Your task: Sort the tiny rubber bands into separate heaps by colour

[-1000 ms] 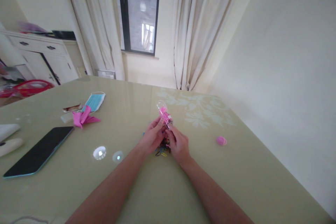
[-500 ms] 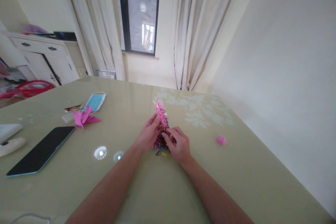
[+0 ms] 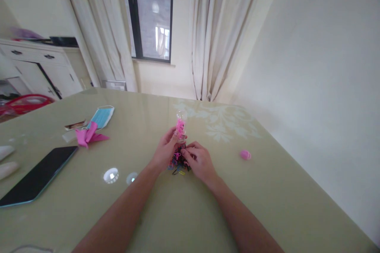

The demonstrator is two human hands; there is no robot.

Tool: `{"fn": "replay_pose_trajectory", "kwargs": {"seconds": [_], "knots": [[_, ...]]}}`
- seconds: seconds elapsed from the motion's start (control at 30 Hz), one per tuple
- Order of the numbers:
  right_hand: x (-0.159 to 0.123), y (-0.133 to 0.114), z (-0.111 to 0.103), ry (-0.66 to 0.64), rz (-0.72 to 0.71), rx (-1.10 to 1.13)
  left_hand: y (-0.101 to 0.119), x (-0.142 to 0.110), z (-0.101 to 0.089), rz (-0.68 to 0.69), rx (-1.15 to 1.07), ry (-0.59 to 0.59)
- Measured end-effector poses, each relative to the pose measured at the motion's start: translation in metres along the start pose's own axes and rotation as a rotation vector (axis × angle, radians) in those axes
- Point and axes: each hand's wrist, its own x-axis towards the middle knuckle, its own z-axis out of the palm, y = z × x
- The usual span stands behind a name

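Observation:
My left hand (image 3: 164, 151) is wrapped round a small clear bottle (image 3: 181, 120) with pink markings or bands in it. The bottle is upended, its rounded end up and its lower end over a pile. That pile of small rubber bands (image 3: 177, 163) lies on the table, in black, pink, blue, red and yellow. My right hand (image 3: 199, 161) is closed in a pinch on dark bands just below the bottle's lower end. What exactly sits between its fingertips is partly hidden. Off to the right lies a pink cap-like piece (image 3: 245, 155), apart from both hands.
On the left of the glossy table (image 3: 190, 213) lie a dark tablet or phone (image 3: 38, 174), a folded pink paper shape (image 3: 89, 136), a blue face mask (image 3: 101, 118) and a small brown packet (image 3: 75, 125). White objects (image 3: 8, 169) sit at the far left. A wall borders the right side.
The bottle has gone from tilted to nearly upright, still in my left hand. My right hand has come off the bottle and down to the bands. The view has turned slightly right.

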Motion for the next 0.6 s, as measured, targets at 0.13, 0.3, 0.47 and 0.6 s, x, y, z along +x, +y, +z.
{"fn": "replay_pose_trajectory", "kwargs": {"seconds": [0.13,0.3,0.47,0.6], "knots": [[0.000,0.002,0.003,-0.013,0.032,-0.034,0.000,0.002,-0.002,0.030,0.017,0.018],[0.001,0.003,0.006,-0.026,0.084,-0.094,0.006,0.002,-0.005,0.097,0.209,0.014],[0.000,0.004,0.009,-0.036,0.082,-0.148,0.009,0.002,-0.009,0.130,0.304,0.035],[0.000,0.003,0.009,-0.056,0.100,-0.234,0.005,0.004,-0.012,0.095,0.309,0.045]]}}
